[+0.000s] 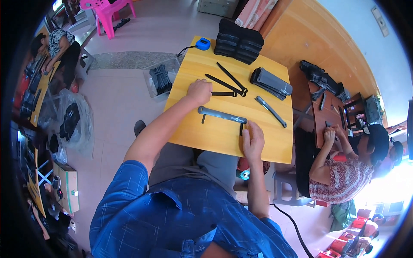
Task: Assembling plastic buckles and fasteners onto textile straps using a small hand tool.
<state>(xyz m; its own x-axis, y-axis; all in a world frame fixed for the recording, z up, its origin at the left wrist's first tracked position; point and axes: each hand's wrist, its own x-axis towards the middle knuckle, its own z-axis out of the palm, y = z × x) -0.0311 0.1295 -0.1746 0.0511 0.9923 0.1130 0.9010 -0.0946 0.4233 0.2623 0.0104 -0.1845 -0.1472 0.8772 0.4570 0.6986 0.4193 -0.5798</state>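
Note:
My left hand (200,92) is closed at the end of a short black strap (223,93) with a ring at its far end. Two more black ring-ended straps (221,84) fan out just beyond it. Nearer me lies a long, narrow grey padded strip (222,115), with two short black strap pieces sticking out below it. My right hand (254,139) rests by the strip's right end, beside one of those pieces, thumb and fingers apart. Another grey strip (270,112) lies slantwise to the right.
On the yellow table (206,144) are a stack of black bundles (238,41), a pile of grey strips (271,82) and a blue tape measure (202,44). A clear bin of black straps (161,79) stands left of it. At right, a person (342,172) works at a brown table.

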